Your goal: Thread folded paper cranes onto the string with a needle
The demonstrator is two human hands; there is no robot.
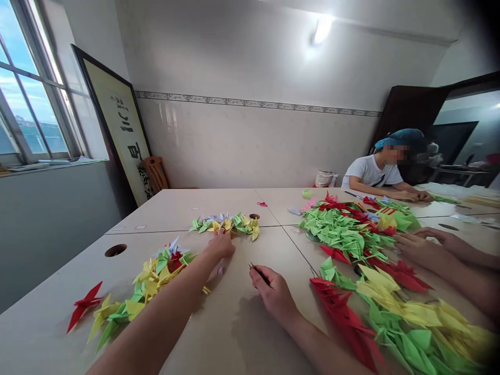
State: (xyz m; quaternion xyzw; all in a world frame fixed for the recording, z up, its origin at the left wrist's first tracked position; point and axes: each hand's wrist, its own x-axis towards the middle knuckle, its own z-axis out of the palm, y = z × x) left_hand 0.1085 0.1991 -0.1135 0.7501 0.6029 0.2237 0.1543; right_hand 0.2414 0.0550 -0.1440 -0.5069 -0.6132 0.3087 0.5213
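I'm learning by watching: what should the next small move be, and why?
Probably the left hand should pinch a yellow folded paper: its fingers are right at the small paper cluster, while the right hand holds a thin dark tool.

On the framed calligraphy panel (113, 130) at the far left, bold black Chinese characters (135, 151) lie sideways: 川 and 百 are legible, the rest unclear; print on the small stickers (141, 227) on the desk (219, 333) is unreadable

On your table (269, 245): paper cluster (154, 276) left, paper row (238, 223) ahead, paper heaps (334, 232) right with a co-worker (363, 171) behind them.
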